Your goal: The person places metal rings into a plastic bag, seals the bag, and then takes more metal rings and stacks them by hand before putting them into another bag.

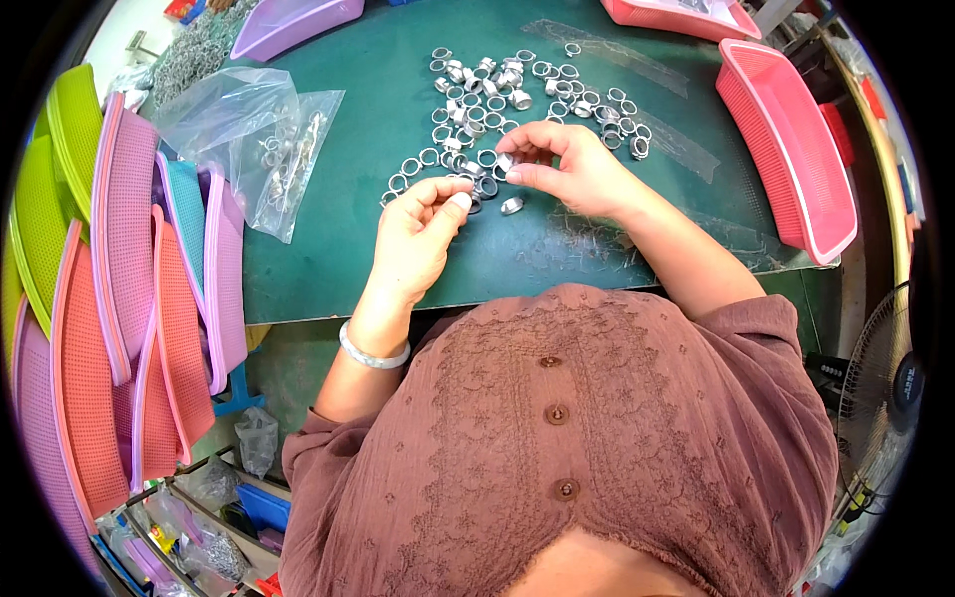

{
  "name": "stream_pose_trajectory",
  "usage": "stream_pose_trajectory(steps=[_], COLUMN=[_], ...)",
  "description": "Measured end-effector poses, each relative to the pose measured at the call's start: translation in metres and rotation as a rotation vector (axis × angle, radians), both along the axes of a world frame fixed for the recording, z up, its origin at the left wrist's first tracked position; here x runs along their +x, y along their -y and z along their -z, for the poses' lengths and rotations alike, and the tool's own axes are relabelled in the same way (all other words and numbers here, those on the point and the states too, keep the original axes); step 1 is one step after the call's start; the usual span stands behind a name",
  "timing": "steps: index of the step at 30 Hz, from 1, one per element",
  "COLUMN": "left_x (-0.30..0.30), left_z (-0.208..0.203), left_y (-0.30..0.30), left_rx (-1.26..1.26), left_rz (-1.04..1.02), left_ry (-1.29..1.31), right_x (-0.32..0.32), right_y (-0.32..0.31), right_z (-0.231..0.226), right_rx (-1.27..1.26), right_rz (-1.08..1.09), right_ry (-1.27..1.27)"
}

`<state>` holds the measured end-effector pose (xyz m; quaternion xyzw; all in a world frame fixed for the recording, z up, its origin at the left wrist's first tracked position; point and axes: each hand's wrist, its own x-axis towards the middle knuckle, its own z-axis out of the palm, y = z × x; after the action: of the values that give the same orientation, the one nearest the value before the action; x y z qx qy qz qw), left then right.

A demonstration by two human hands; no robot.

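Note:
Many silver metal rings (494, 103) lie spread over the green tabletop (388, 269), some with wide bands and some with flat tops. At the near edge of this spread, my left hand (423, 224) has its thumb and forefinger pinched together; a small ring seems to be at the fingertips, mostly hidden. Just across from it, my right hand (567, 167) pinches a silver ring (505, 162) between thumb and fingers. One loose ring (512, 206) rests on the table just below the right fingertips.
Clear plastic bags (288, 149) with small metal pieces lie at the left. Stacked plastic baskets (129, 209) crowd the table's left side. A pink basket (791, 149) sits at the right edge, a purple basket (298, 22) at the back. A fan (875, 388) stands at lower right.

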<state>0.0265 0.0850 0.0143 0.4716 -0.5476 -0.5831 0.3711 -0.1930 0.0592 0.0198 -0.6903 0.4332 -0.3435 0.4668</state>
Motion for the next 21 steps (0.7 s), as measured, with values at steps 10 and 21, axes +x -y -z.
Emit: stream_pose_trajectory(steps=[10,21], left_x=[-0.013,-0.010], left_z=[0.002,0.003], left_y=[-0.004,0.000], left_rx=[0.221,0.547], left_rz=[0.058,0.150], left_ry=[-0.385,-0.844], right_x=[0.004,0.010], right_y=[-0.005,-0.004], right_z=[0.003,-0.005], right_rx=[0.068,-0.458], right_rz=[-0.070,-0.047], right_ry=[0.311,-0.045])
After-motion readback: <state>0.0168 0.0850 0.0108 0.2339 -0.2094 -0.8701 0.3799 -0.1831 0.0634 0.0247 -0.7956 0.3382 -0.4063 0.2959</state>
